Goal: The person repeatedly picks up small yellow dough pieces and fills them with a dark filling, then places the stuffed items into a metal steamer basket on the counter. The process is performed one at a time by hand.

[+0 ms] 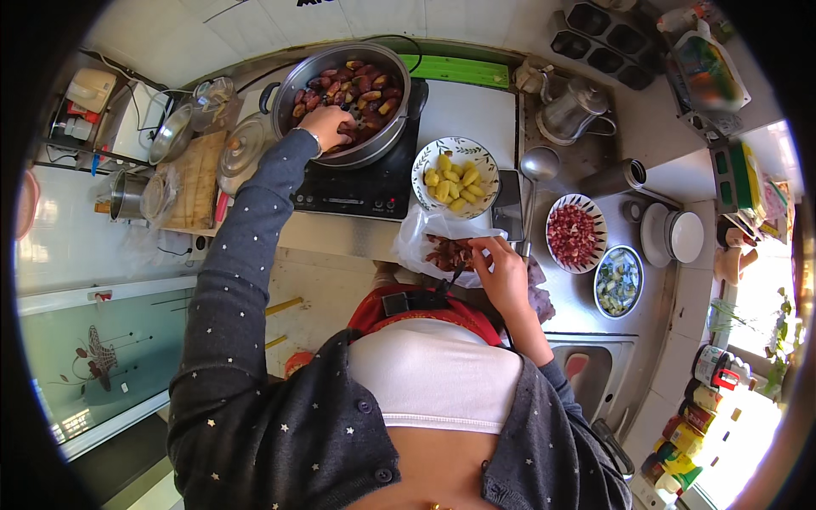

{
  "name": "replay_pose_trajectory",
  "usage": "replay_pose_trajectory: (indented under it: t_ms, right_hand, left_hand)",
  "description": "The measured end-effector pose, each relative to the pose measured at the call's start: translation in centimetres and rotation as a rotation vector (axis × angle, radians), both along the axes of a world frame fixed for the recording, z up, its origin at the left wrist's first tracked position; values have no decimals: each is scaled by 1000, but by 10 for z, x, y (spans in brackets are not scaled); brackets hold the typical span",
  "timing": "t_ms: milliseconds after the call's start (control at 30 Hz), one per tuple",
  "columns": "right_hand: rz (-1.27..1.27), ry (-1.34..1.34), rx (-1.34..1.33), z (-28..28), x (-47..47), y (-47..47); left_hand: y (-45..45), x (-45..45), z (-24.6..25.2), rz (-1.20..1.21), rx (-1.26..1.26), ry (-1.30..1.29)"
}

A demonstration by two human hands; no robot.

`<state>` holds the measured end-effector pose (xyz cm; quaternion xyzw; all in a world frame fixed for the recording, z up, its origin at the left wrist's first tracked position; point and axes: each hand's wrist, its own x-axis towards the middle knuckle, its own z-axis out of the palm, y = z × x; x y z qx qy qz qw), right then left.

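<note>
My left hand [328, 126] reaches into a large metal pot [382, 152] at its near side. Its fingertips are bent down among small oval reddish-brown pieces [366, 83], several showing yellow flesh. Whether they grip one cannot be seen. My right hand [503, 271] is over a white plastic bag [413, 245] at the counter's front edge. Dark reddish-brown peels [446, 253] lie in the bag beside my right fingertips, and what is between those fingers is unclear. Just behind the bag, a leaf-patterned bowl [426, 150] holds peeled yellow oval pieces [454, 182].
The pot stands on a black induction cooker [347, 191]. A ladle [539, 164], a bowl of diced red meat [575, 234] and a bowl of chopped pieces in liquid [618, 282] are at the right, near the sink [580, 382]. At left are a pot lid [241, 153] and a wooden cutting board [191, 182].
</note>
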<state>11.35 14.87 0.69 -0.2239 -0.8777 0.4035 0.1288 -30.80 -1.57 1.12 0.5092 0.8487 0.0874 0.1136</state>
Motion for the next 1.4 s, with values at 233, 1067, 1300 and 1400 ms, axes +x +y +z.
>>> replay_pose_trajectory:
  t_ms: [233, 1067, 1300, 1400]
  right_hand:
    - [-58, 41, -5, 5, 4, -2]
    - [-168, 190, -547, 58, 10, -16]
    - [-154, 141, -435, 61, 13, -23]
    - [-97, 203, -658, 47, 13, -20]
  left_hand:
    - [1, 20, 24, 68, 162, 9]
    - [27, 297, 71, -175, 619, 99]
    - [23, 302, 64, -160, 640, 21]
    - [19, 300, 61, -116, 634, -134]
